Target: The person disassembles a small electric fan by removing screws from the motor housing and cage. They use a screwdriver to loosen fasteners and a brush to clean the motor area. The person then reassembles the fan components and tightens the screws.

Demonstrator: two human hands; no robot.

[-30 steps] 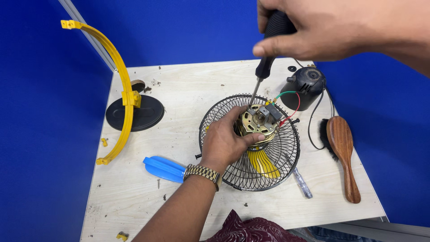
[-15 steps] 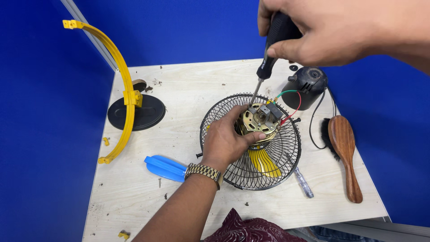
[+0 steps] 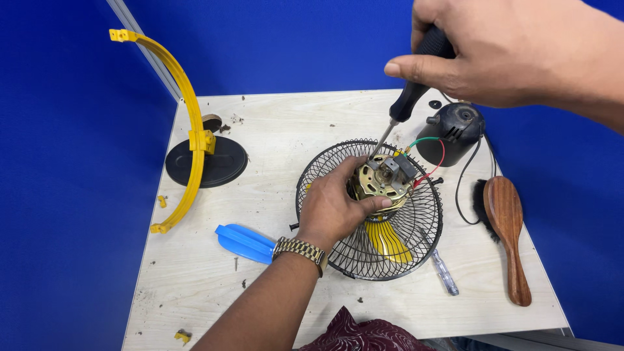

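The fan motor [image 3: 382,180] sits in the black wire guard [image 3: 370,208] at the desk [image 3: 279,130] centre, grasped by the left hand [image 3: 335,211]. The right hand [image 3: 494,52], at 1 o'clock, is clenched around a screwdriver [image 3: 406,97]; its tip seems to touch the motor.

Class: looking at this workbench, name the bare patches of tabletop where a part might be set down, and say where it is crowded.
Bare: the far strip of table behind the wire fan guard; the near-left stretch below the blue blade. Crowded: the right side, with the black motor cover, wooden brush, and both hands at the motor.
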